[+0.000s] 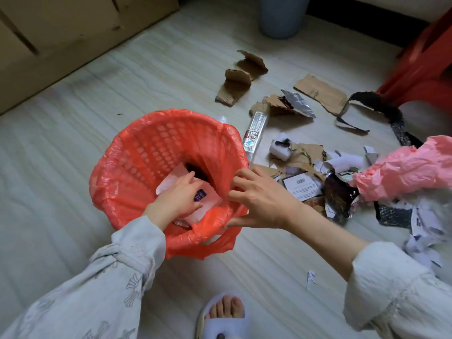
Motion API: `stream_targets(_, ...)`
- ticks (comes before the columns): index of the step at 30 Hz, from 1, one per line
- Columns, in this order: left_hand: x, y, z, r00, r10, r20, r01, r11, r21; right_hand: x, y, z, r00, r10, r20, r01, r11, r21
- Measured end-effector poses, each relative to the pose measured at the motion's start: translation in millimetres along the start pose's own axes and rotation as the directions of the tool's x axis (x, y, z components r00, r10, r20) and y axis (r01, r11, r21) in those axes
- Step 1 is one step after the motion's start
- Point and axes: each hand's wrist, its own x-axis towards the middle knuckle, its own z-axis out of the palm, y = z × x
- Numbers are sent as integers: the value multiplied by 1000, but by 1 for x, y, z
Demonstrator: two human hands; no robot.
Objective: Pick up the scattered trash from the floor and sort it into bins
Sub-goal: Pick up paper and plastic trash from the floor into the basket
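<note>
A red mesh bin (pixel 137 143) lined with a red plastic bag stands on the floor in front of me. My left hand (pixel 179 194) reaches inside it, fingers curled on a white packet (pixel 208 204) with a purple label. My right hand (pixel 259 199) grips the bag-covered rim on the bin's right side, thumb under, fingers over. Trash lies scattered to the right: a clear soda bottle (pixel 254 133), torn cardboard (pixel 238 79), a foil wrapper (pixel 299 104), a crumpled pink bag (pixel 403 170) and white paper scraps (pixel 423 223).
A blue-grey bin (pixel 281 15) stands at the back. A red stool (pixel 425 57) is at the far right, and a wooden cabinet (pixel 61 33) runs along the left. My slippered foot (pixel 225 316) is below the bin, with a small paper scrap (pixel 311 277) nearby.
</note>
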Motion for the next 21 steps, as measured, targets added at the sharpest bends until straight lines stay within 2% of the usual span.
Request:
stream_targets(3, 0, 13, -8, 995, 43, -87, -47, 998, -44, -4, 1, 2, 998, 65, -7, -65, 998, -1)
stream_targets(7, -6, 15, -21, 958, 63, -280, -89, 993, -81, 6, 4, 3, 989, 145, 20, -145, 989, -18)
stream_targets(12, -33, 32, -46, 840, 37, -542, -126, 984, -129, 0, 5, -3, 968, 222, 119, -228, 973, 42)
stream_targets(16, -49, 69, -58, 686, 191, -702, -349, 933, -87, -29, -3, -18, 949, 311, 45, -314, 943, 113)
stream_targets(18, -52, 97, -54, 618, 253, -744, -436, 898, -57, -57, -7, -19, 908, 418, -15, -411, 899, 149)
stream_targets(20, -52, 129, -39, 577, 315, -754, -495, 869, -16, -97, -11, -14, 807, 590, 1, -574, 785, 232)
stream_targets(21, -50, 144, -27, 575, 357, -736, -521, 853, 7, -118, -14, -9, 750, 660, 55, -648, 715, 263)
